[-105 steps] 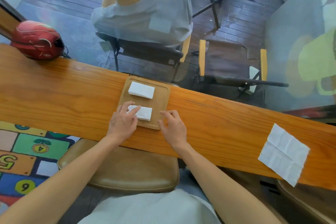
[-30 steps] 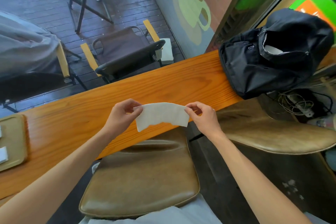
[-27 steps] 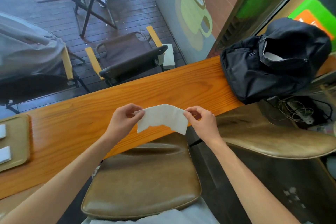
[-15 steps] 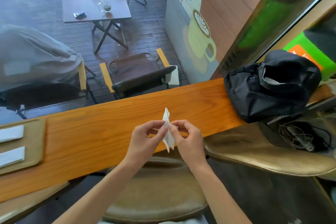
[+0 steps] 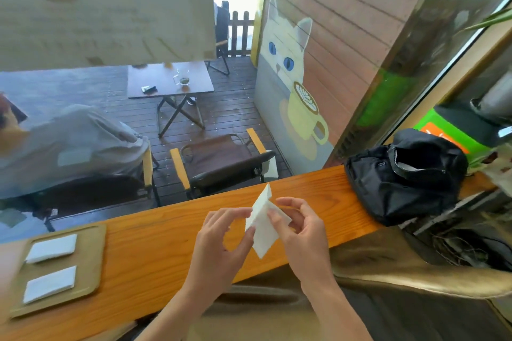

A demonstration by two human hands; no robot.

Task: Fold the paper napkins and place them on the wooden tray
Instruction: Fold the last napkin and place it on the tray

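Observation:
A white paper napkin point(image 5: 261, 225) is held in the air above the wooden counter point(image 5: 166, 241), partly folded and standing on edge. My left hand point(image 5: 224, 241) pinches its lower left edge and my right hand point(image 5: 300, 230) grips its right side. At the far left lies the wooden tray point(image 5: 91, 257). Two folded napkins rest on it, one farther back point(image 5: 52, 248) and one nearer point(image 5: 50, 284).
A black backpack point(image 5: 404, 174) sits on the right end of the counter. Brown padded stools point(image 5: 401, 277) stand below the counter's near edge. Behind the glass are a seated person point(image 5: 69, 144), chairs and a small table.
The napkin went from stretched flat between both hands to folded and upright. The view swung up and the tray with two napkins came further into view at the left.

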